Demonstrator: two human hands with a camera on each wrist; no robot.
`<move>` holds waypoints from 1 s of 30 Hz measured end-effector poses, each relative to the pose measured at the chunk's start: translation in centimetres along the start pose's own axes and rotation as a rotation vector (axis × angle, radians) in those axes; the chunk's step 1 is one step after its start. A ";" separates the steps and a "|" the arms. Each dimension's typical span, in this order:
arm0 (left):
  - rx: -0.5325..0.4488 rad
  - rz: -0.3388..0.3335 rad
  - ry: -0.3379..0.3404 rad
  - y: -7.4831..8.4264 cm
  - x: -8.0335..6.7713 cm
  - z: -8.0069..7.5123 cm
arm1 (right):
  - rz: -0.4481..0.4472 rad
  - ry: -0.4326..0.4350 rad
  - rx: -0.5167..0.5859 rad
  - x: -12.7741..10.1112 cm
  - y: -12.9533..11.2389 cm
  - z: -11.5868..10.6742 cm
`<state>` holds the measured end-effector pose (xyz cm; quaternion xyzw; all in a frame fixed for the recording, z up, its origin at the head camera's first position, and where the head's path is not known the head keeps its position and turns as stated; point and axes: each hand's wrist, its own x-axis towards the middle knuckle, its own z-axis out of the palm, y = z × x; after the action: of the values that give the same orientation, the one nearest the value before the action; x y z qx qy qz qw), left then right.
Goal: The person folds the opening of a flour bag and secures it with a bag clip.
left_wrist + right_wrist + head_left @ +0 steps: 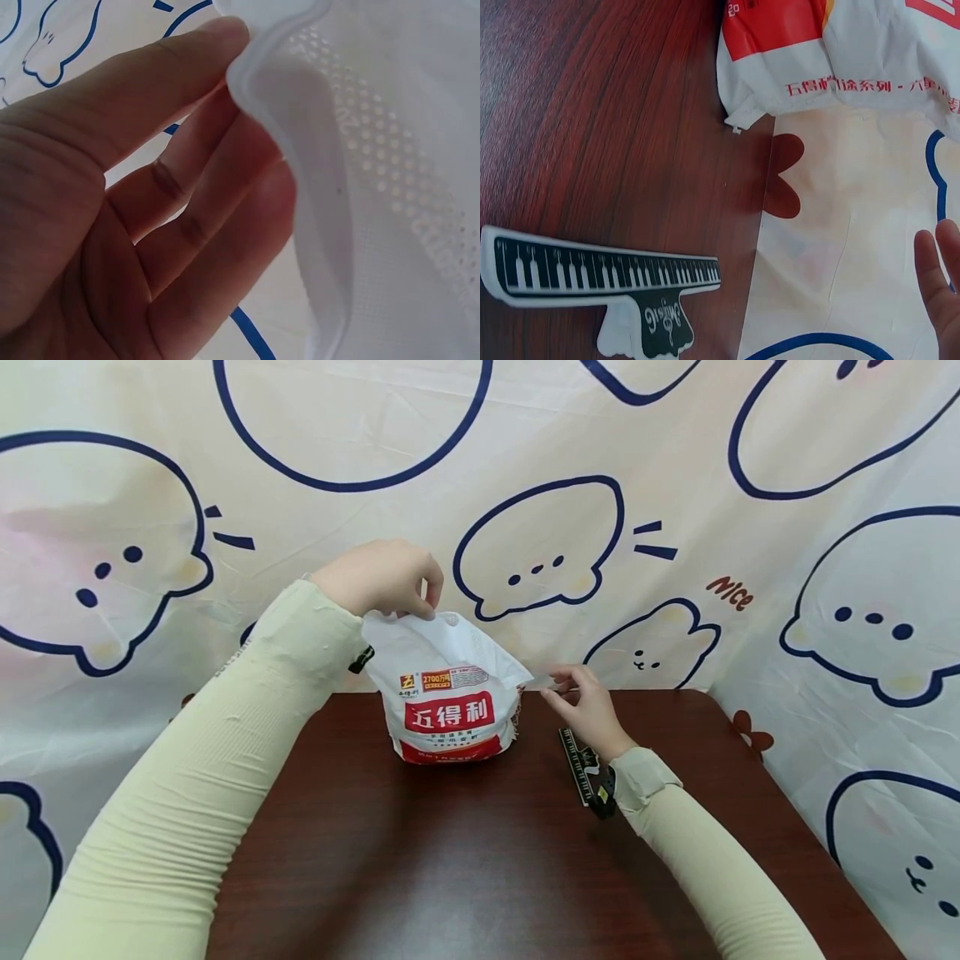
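Note:
A white flour bag (447,693) with red printed panels stands upright at the far part of the table. My left hand (390,578) pinches its top edge at the left; in the left wrist view, the thumb and curled fingers (217,202) meet at the white rim (289,142). At the bag's right upper corner, my right hand (588,710) pinches the drawn-out edge between thumb and forefinger. Only a few right fingers (934,281) show in the right wrist view; their grip is outside it. Beneath that hand lies a black-and-white piano-key clip (581,772).
The dark brown wooden table (465,860) spreads in front of the bag. A pale curtain (360,418) with blue cartoon outlines hangs behind and at both sides. In the right wrist view, the clip (607,274) lies flat near the table edge, apart from the bag.

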<state>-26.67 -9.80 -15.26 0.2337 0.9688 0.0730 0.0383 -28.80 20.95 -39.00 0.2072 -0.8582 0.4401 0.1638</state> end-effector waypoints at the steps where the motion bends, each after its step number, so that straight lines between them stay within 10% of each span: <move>1: -0.004 0.004 -0.002 0.0 0.0 0.0 | 0.009 -0.008 -0.003 0.0 0.0 -0.2; 30: -0.005 0.024 -0.004 -0.1 -0.4 0.2 | 0.166 -0.146 -0.136 -0.3 0.4 -2.5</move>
<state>-26.38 -10.03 -15.46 0.2454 0.9657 0.0753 0.0401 -28.51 23.25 -38.01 0.1555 -0.9099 0.3767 0.0778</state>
